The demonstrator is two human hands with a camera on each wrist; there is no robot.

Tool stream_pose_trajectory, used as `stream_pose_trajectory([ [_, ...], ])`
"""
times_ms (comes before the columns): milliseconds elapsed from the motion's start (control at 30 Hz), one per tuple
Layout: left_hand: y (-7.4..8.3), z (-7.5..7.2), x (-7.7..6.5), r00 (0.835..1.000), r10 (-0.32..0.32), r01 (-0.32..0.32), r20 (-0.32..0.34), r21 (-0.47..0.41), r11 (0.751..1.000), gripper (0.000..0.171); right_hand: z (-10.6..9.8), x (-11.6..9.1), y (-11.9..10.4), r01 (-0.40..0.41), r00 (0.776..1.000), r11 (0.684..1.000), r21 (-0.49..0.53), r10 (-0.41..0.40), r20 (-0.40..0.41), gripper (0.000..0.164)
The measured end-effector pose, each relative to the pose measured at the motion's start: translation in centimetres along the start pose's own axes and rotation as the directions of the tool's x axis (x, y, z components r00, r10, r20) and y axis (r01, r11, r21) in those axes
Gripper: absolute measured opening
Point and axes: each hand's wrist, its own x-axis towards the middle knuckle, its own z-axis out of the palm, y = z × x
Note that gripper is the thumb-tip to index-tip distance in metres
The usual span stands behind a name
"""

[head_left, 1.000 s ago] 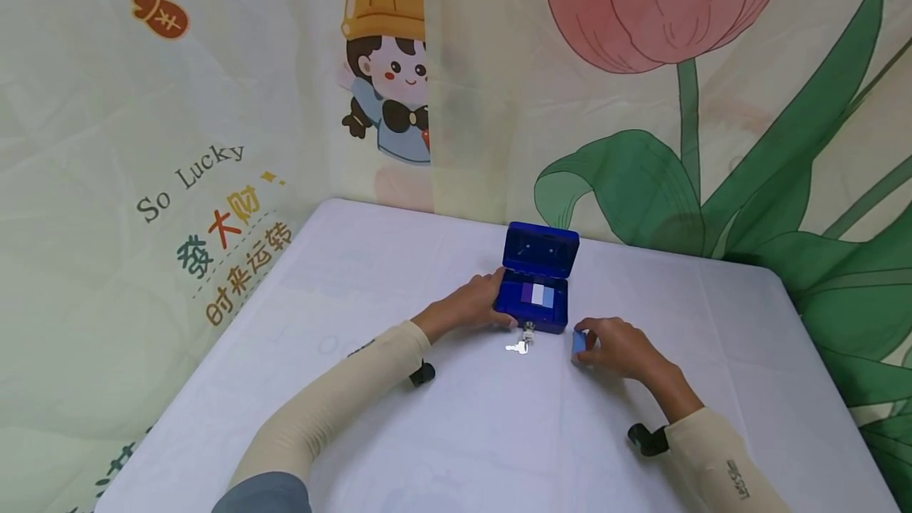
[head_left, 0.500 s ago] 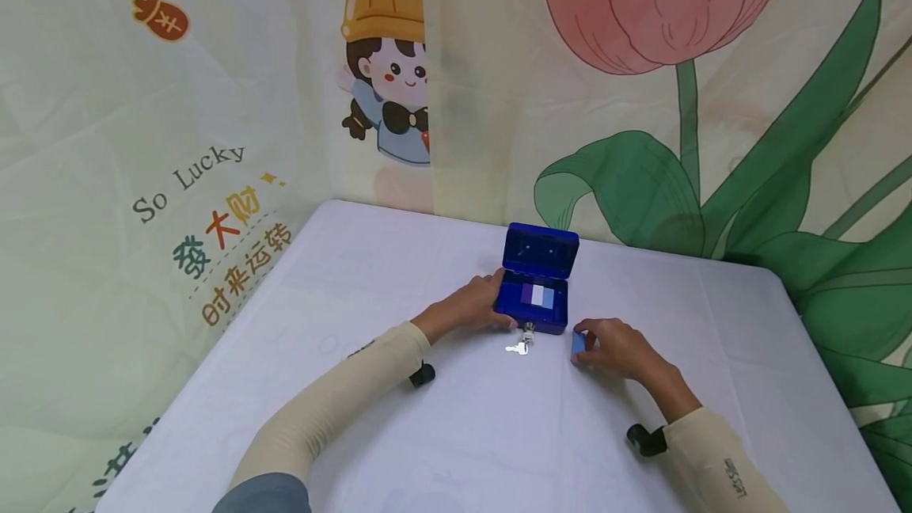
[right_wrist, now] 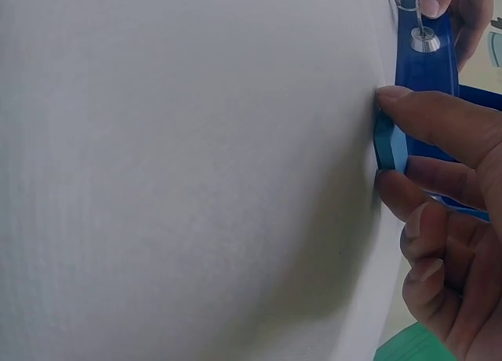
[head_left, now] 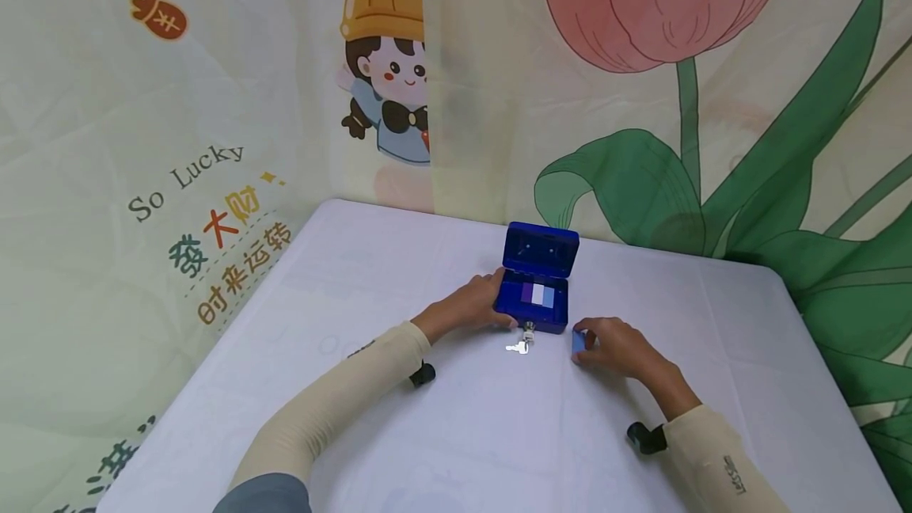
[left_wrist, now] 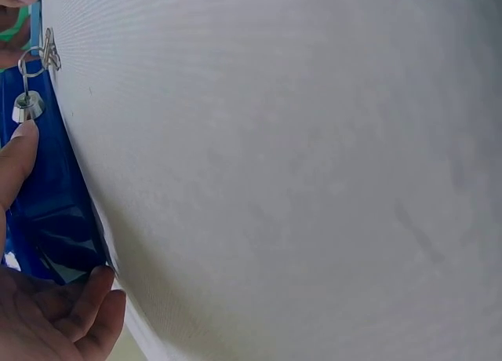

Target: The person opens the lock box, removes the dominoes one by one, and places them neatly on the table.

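R hand (head_left: 618, 345) has a narrow grip, pinching block (head_left: 578, 345) by its ends, nr box (head_left: 550, 326) front R corner; L hand (head_left: 470, 303) grips box. Best: light pinch, box steady.

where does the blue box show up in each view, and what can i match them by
Head: just right of centre, lid open, blue box.
Left wrist: along the left edge, cut off by the frame.
Right wrist: upper right, partly behind the right hand.
Shared landmark: the silver lock on the box's front, with a ring through its key, visible in all three.
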Motion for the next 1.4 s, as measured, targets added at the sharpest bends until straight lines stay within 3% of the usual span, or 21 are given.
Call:
stream_pose_trajectory([
  [633,0.09,0.04,0.05,1.0,-0.002,0.002,0.001,0.012,1.0,0.109,0.09,0.22,0.38,-0.006,1.0,0.999,0.04,0.006,0.009,0.052],
  [1000,0.02,0.03,0.1,0.999,0.041,-0.04,-0.017,0.028,0.999,0.107,-0.03,0.26,0.56,0.007,1.0,0.999,0.041,-0.007,0.006,0.05],
  [1400,0.08,-0.02,0.13,1.0,0.022,-0.022,-0.009,0.015,1.0,0.108,-0.16,0.43,0.53,0.005,1.0,0.998,0.06,-0.006,0.013,0.05],
])
